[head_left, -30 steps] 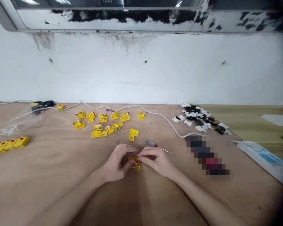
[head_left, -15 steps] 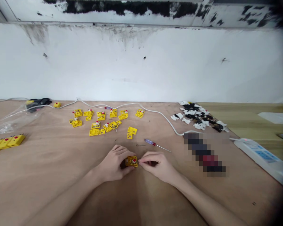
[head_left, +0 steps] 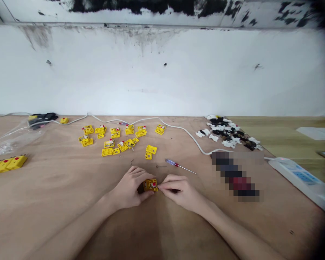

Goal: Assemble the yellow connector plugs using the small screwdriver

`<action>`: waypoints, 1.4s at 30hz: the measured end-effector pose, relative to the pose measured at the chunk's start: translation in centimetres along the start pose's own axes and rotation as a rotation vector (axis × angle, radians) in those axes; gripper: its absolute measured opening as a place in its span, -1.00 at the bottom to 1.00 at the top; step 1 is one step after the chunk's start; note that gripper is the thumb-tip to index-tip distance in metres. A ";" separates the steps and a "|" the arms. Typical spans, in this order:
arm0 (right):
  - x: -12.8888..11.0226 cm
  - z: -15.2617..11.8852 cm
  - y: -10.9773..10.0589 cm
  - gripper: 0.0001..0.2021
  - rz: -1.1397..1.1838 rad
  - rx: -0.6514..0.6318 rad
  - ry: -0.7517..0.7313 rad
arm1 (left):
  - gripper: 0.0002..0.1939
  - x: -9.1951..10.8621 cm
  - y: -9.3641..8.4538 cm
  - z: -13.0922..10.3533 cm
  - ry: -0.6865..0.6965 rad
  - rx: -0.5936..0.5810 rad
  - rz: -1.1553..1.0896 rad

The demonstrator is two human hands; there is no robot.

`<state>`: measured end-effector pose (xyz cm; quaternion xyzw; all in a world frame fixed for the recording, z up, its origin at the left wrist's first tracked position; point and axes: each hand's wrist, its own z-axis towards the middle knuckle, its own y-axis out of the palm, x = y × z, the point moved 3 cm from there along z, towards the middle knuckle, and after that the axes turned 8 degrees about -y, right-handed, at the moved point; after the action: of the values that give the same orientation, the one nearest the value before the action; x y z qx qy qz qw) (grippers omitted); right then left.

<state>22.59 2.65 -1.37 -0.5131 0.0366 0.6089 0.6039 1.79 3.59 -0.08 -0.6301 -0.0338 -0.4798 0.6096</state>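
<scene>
My left hand (head_left: 131, 187) grips a small open yellow plastic housing (head_left: 146, 185) by its left side, thumb below and fingers above. A red button part and small metal pieces show inside it. My right hand (head_left: 180, 189) is closed in a pinch at the housing's right edge; whatever sits between the fingertips is too small to make out. Beyond the hands lie a screwdriver (head_left: 172, 163) with a clear and red handle and a thin metal pin (head_left: 161, 166). Two loose yellow shell pieces (head_left: 151, 149) rest farther back.
Several opened yellow housings (head_left: 115, 133) are spread at the back. Finished-looking yellow blocks (head_left: 8, 164) line up at left near a plastic bag (head_left: 18, 135). A white cable (head_left: 189, 134) runs to a power strip (head_left: 295, 177) at right. Black and white pieces (head_left: 227, 131) are heaped at back right.
The right fingertips have shifted very slightly left against the housing's edge. Both hands otherwise keep their places, and the camera view has moved a little.
</scene>
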 end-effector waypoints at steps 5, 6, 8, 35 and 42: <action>-0.5 0.3 -0.1 -0.79 -0.045 -0.010 -0.050 | -0.60 0.0 0.0 0.1 0.002 -0.003 0.000; -0.6 0.3 -0.2 -0.78 -0.049 -0.012 -0.056 | -0.61 0.0 0.0 0.1 0.002 -0.004 0.002; -0.6 0.3 -0.2 -0.78 -0.045 -0.015 -0.057 | -0.61 -0.1 0.1 0.1 0.000 -0.009 0.009; -1.4 0.7 -0.7 -0.75 -0.118 -0.087 -0.085 | -0.69 0.1 0.0 0.1 -0.012 -0.025 -0.008; -2.0 1.1 -1.0 -0.74 -0.189 -0.171 -0.088 | -0.74 0.3 0.0 0.3 0.009 -0.032 -0.012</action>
<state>22.19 2.22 1.07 -0.5369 -0.0907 0.5719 0.6136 2.09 3.65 0.14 -0.6374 -0.0269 -0.4869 0.5966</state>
